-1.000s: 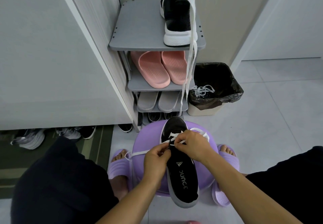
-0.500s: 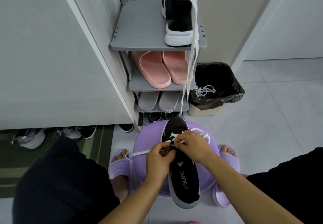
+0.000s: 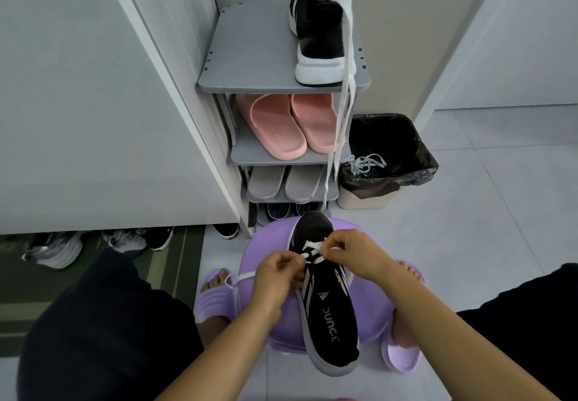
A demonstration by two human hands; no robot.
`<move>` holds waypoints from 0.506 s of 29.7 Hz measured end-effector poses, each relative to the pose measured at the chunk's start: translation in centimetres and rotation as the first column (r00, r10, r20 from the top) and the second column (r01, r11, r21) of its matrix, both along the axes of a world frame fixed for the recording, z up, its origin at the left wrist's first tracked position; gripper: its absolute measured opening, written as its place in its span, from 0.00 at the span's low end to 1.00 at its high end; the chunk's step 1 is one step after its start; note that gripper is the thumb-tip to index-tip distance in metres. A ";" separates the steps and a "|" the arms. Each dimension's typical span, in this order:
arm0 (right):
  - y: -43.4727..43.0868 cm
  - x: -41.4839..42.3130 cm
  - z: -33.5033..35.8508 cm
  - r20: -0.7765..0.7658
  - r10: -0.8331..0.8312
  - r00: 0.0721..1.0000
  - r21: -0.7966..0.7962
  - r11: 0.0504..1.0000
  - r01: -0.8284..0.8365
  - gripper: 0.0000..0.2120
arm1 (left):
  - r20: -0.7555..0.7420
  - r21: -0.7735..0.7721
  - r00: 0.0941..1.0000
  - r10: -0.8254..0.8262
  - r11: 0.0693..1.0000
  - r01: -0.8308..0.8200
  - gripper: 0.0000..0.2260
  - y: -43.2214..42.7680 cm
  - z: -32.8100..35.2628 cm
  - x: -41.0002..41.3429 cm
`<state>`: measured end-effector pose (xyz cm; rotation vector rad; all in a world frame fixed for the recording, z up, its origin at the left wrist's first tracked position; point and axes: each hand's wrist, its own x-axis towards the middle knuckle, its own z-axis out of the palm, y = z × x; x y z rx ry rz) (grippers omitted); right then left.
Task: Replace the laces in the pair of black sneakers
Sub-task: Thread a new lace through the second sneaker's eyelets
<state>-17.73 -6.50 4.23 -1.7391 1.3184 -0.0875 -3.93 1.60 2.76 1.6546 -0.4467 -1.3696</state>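
Observation:
A black sneaker [image 3: 328, 316] lies on a purple stool [image 3: 266, 244] in front of me, toe pointing away. A white lace [image 3: 309, 249] crosses its lower eyelets. My left hand [image 3: 276, 275] pinches the lace at the shoe's left side, and one free end trails left over the stool. My right hand [image 3: 353, 253] pinches the lace on the right side of the eyelets. The second black sneaker [image 3: 322, 34] stands on the top of the grey shoe rack [image 3: 250, 56], its long white lace [image 3: 342, 119] hanging down past the shelves.
Pink slippers [image 3: 281, 125] and grey slippers [image 3: 281, 183] fill the lower shelves. A bin with a black liner [image 3: 403, 163] holds an old white lace [image 3: 366, 163]. Shoes [image 3: 59, 247] lie on a green mat at left. My feet wear purple slippers [image 3: 402, 353].
My hands shifted slightly at the eyelets while working the lace. The shoe has stayed on the stool.

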 end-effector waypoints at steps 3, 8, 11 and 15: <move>0.8 0.7 -0.2 -0.032 0.020 0.999 -0.073 0.997 -0.023 0.05 | 0.043 0.002 0.997 -0.058 0.998 0.058 0.09 0.0 -0.1 -1.0; 1.6 0.5 -0.5 0.032 -0.165 0.986 -0.119 0.979 0.168 0.09 | 0.176 0.004 0.978 -0.112 0.994 0.113 0.10 -0.6 -0.4 -1.2; 2.2 0.5 -0.7 -0.039 -0.178 0.983 -0.131 0.976 0.172 0.15 | 0.264 0.013 0.954 -0.141 0.990 0.142 0.11 -0.7 -0.9 -0.8; 3.0 0.0 -0.7 -0.135 -0.194 0.972 -0.122 0.977 0.178 0.27 | 0.046 0.021 0.999 -0.002 1.000 0.001 0.10 -0.1 -0.2 -0.1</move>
